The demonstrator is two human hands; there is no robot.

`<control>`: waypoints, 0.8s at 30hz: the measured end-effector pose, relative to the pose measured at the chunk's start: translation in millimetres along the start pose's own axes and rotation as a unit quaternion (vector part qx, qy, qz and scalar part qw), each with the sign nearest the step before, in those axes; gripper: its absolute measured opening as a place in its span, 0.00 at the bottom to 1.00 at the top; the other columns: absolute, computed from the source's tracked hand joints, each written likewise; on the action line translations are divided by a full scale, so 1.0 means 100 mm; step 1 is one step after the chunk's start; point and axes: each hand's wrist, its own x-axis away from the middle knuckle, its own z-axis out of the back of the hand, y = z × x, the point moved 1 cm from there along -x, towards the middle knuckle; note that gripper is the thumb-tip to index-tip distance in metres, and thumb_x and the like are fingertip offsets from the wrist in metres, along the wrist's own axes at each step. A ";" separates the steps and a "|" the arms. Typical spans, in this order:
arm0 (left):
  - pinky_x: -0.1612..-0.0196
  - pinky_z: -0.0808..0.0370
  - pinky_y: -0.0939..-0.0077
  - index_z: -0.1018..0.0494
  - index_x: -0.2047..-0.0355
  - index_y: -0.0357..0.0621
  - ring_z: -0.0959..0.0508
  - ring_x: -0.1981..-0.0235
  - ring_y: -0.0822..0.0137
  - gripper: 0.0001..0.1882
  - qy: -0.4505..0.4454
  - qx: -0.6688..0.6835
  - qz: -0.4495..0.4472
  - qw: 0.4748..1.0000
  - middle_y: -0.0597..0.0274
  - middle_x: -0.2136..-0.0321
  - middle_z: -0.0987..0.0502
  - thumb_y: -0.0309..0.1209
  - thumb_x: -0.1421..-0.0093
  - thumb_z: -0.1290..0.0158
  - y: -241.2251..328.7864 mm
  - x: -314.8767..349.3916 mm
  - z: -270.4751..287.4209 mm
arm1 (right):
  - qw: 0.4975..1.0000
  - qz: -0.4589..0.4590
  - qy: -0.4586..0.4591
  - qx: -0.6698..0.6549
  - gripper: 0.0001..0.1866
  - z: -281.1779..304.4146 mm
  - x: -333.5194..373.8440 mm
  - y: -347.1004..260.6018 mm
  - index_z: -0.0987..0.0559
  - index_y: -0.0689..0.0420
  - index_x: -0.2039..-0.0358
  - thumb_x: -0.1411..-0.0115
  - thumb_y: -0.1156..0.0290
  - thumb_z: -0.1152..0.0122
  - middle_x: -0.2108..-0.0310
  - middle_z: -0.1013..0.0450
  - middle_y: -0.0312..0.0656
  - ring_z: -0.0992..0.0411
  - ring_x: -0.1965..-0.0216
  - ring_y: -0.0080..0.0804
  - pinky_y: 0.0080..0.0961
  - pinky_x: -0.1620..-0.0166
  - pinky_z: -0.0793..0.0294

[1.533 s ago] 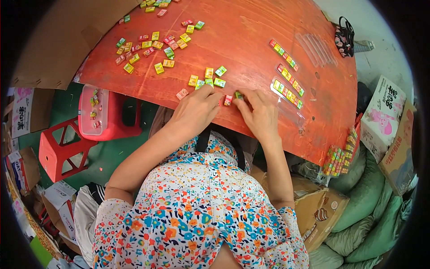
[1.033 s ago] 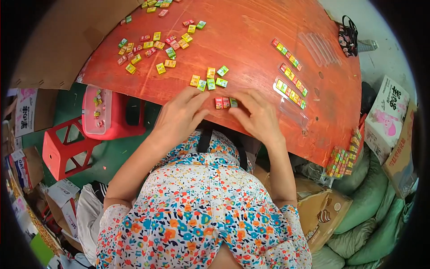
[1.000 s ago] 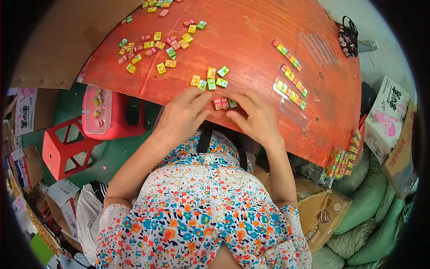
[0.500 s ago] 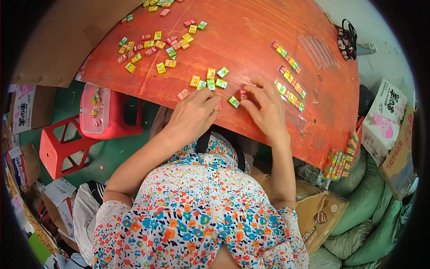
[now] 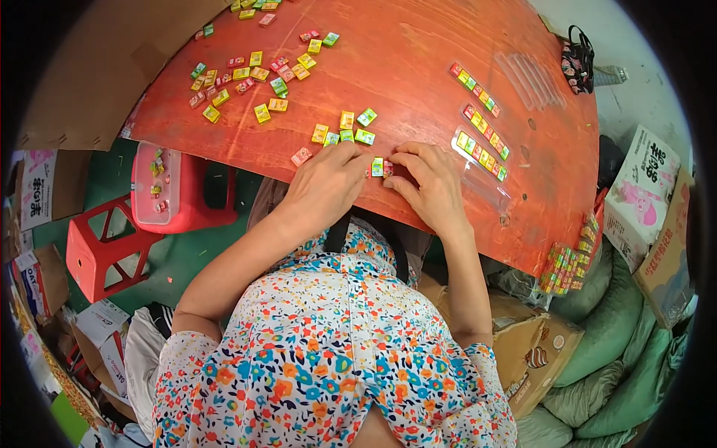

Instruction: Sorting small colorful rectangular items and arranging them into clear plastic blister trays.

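Near the table's front edge, three small candy-like boxes stand in a short row between my hands. A green box (image 5: 377,166) is in the middle. My right hand (image 5: 433,183) pinches a red box (image 5: 388,169) against its right side. At the left end my left hand (image 5: 325,179) has its fingers curled round a pink box, mostly hidden behind the fingertips. Just beyond my left hand lie several loose boxes, among them a yellow box (image 5: 320,134) and a green-and-white box (image 5: 367,116). A pink-red box (image 5: 301,156) rests left of that hand.
Clear plastic strips filled with coloured boxes (image 5: 482,154) lie at the right, with empty clear trays (image 5: 529,78) farther back. Many loose boxes (image 5: 261,113) are scattered at the far left. Packed boxes (image 5: 567,265) hang by the right edge. A red stool (image 5: 112,243) stands at left.
My right hand has moved left with the red box. The green box has turned straight and now sits between the red and pink boxes. My left hand has shifted slightly right.
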 end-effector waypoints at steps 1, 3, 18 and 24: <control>0.57 0.23 0.59 0.26 0.55 0.38 0.23 0.58 0.50 0.14 -0.004 0.008 -0.002 1.000 0.52 0.60 0.25 0.24 0.43 0.45 -0.01 -0.01 0.02 | 1.000 0.000 0.000 0.000 0.17 0.01 0.00 0.01 0.20 0.57 0.61 0.52 0.67 0.28 0.55 0.26 0.38 0.29 0.53 0.40 0.38 0.50 0.32; 0.57 0.23 0.58 0.26 0.55 0.38 0.23 0.58 0.50 0.15 -0.008 0.015 -0.004 1.000 0.51 0.60 0.25 0.23 0.43 0.45 -0.02 -0.02 0.03 | 1.000 -0.006 -0.007 -0.007 0.17 0.02 0.00 0.03 0.20 0.57 0.61 0.51 0.67 0.28 0.55 0.26 0.38 0.29 0.54 0.40 0.38 0.51 0.31; 0.57 0.23 0.60 0.28 0.52 0.37 0.23 0.58 0.50 0.18 0.037 -0.001 -0.044 0.998 0.51 0.60 0.25 0.22 0.44 0.46 0.01 0.05 0.04 | 0.991 -0.057 0.096 0.067 0.16 0.06 -0.23 0.13 0.20 0.58 0.57 0.47 0.70 0.32 0.58 0.25 0.46 0.25 0.57 0.45 0.35 0.56 0.25; 0.60 0.24 0.59 0.26 0.58 0.38 0.23 0.62 0.49 0.13 0.104 -0.046 0.001 0.994 0.52 0.63 0.26 0.23 0.45 0.44 -0.19 -0.01 0.30 | 0.999 0.013 -0.043 0.016 0.15 -0.06 -0.55 -0.07 0.20 0.53 0.56 0.44 0.68 0.35 0.63 0.24 0.43 0.24 0.62 0.44 0.37 0.59 0.24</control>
